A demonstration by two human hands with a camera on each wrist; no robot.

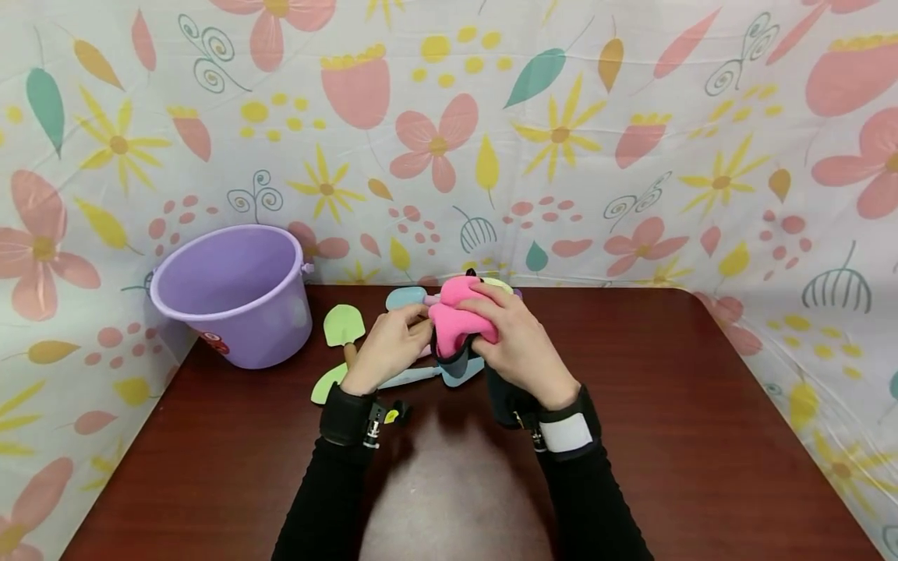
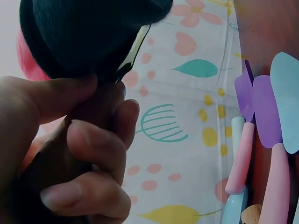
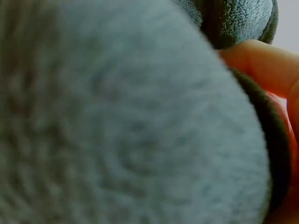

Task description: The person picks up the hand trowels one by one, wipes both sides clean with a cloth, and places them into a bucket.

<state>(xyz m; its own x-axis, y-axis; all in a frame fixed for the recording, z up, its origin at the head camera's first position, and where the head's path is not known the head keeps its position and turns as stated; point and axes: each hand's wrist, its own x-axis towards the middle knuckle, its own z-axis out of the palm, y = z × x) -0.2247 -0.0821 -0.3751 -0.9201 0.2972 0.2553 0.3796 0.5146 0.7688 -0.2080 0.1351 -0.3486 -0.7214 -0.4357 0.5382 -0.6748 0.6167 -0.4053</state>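
Both hands hold a soft pink-and-grey cloth item (image 1: 459,319) with rounded lobes and dark edging, raised over the tools at the back of the table. My left hand (image 1: 390,348) pinches it at the left side; in the left wrist view its thumb and curled fingers (image 2: 100,140) close on a dark, shadowed part below the dark fuzzy cloth (image 2: 88,37). From the right, my right hand (image 1: 519,336) grips the pink face with spread, bent fingers. A grey fuzzy lobe (image 3: 154,116) fills most of the right wrist view, hiding much of that hand.
A purple bucket (image 1: 242,312) stands at the back left. Around the hands lie toy-like tools: a green-headed shovel (image 1: 344,325) with a wooden handle, a light blue head (image 1: 463,372), another blue head (image 1: 405,297) and purple heads (image 2: 267,112). A patterned curtain (image 1: 561,195) hangs behind the table.
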